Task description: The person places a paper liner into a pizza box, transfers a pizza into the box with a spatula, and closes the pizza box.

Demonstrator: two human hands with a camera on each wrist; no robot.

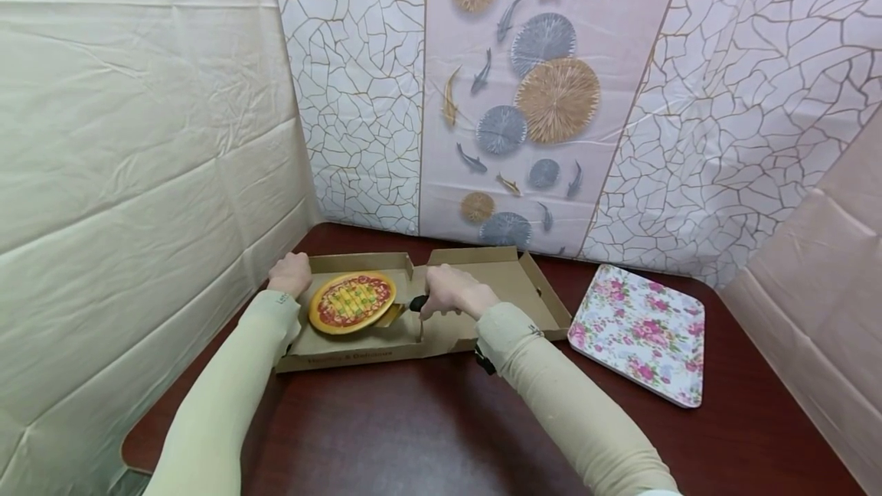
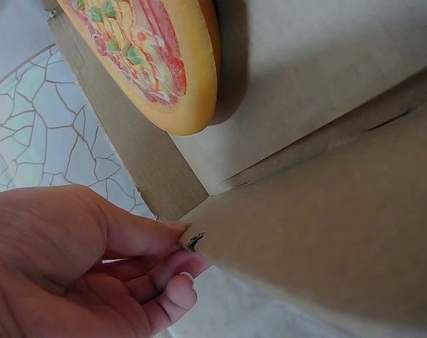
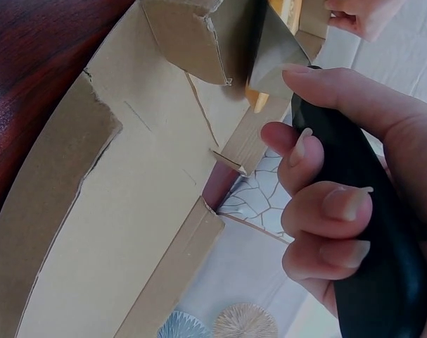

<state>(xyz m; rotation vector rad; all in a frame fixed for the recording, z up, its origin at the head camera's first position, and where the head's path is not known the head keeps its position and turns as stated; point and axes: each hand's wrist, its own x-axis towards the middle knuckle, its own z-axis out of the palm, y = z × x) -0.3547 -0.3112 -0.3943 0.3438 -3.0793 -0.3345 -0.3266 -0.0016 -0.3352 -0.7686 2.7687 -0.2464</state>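
Note:
A round pizza [image 1: 351, 302] with a thick yellow crust lies in the left half of an opened cardboard pizza box [image 1: 386, 350], tilted up a little at its right side. My left hand [image 1: 290, 275] is at the box's far left corner; in the left wrist view its thumb and fingers pinch the cardboard wall [image 2: 304, 232]. My right hand [image 1: 451, 291] is over the middle of the box. It grips the black handle [image 3: 361, 211] of a pizza server, whose metal blade [image 1: 390, 316] reaches to the pizza's right edge, its tip partly hidden under the crust.
The box's open lid [image 1: 510, 289] spreads to the right, with raised flaps. Right of it a white floral tray [image 1: 641, 335] lies on the dark red table [image 1: 386, 427]. Fabric-covered walls [image 1: 138, 136] stand at the left, back and right.

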